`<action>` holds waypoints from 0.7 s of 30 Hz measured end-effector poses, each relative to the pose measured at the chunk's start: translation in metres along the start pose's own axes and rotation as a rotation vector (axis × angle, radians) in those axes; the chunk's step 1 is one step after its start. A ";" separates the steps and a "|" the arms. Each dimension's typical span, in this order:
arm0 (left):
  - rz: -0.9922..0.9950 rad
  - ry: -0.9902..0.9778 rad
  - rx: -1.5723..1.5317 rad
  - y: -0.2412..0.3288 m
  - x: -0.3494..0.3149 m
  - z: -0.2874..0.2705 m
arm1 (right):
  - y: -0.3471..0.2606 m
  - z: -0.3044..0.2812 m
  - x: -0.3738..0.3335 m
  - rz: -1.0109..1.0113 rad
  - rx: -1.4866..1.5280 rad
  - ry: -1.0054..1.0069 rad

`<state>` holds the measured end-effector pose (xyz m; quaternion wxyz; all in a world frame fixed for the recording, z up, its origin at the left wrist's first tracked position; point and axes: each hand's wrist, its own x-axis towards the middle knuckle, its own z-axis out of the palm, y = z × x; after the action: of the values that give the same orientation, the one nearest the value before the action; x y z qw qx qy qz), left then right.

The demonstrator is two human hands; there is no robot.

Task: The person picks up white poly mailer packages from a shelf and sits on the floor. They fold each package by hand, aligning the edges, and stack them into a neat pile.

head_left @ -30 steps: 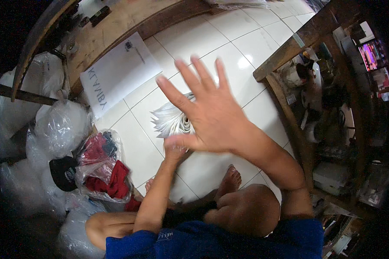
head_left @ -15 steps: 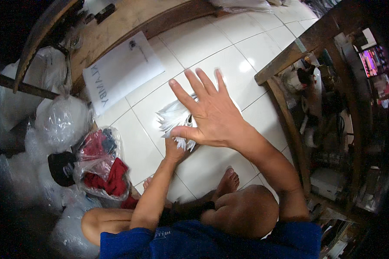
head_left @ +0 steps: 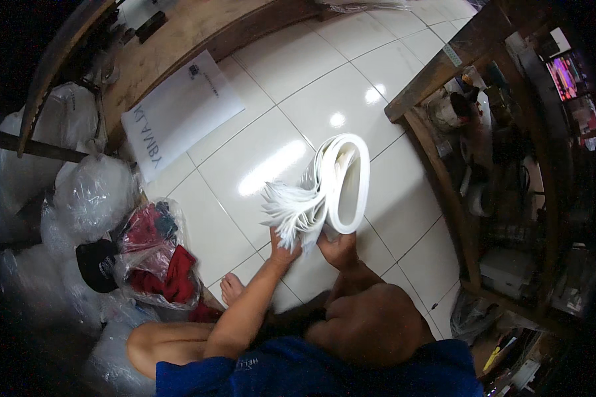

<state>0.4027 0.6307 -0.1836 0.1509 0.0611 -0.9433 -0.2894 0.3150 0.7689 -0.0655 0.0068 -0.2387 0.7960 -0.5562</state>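
A thick bundle of white sheets (head_left: 320,173) is held in front of me, bent over into a long loop on the right. On its left side the loose edges fan out in several layers. My left hand (head_left: 285,247) is closed on the lower part of the bundle near the fanned edges, its fingers mostly hidden by the sheets. Close beside it, my right hand (head_left: 340,251) grips the underside of the loop, with thumb up against the sheets.
A large printed white sheet (head_left: 182,112) lies at upper left against a wooden bench (head_left: 179,40). Clear plastic bags (head_left: 94,195), a bag with red cloth (head_left: 172,274) and a black cap (head_left: 97,266) crowd the left. A cluttered wooden shelf (head_left: 437,172) stands right. Below is white tiled floor (head_left: 245,142).
My right hand, spread wide above the bundle before, has come down and now grips it from below. The bundle now shows as a tall loop, and my left hand sits slightly lower and further right.
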 end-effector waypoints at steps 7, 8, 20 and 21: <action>-0.159 -0.376 -0.157 0.027 0.019 -0.017 | 0.016 0.008 0.005 0.043 0.016 0.256; -0.129 -0.244 -0.111 0.031 0.018 -0.021 | 0.012 0.013 0.007 0.143 0.087 0.331; -0.059 -0.066 -0.233 0.056 0.029 -0.030 | 0.025 -0.012 0.028 0.279 0.271 0.506; -0.120 -0.108 -0.254 0.052 0.026 -0.031 | 0.012 -0.020 0.036 0.329 0.259 0.471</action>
<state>0.3868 0.6524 -0.1233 0.0890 0.0822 -0.9004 -0.4179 0.2732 0.7756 -0.0599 -0.0575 0.0314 0.7264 -0.6842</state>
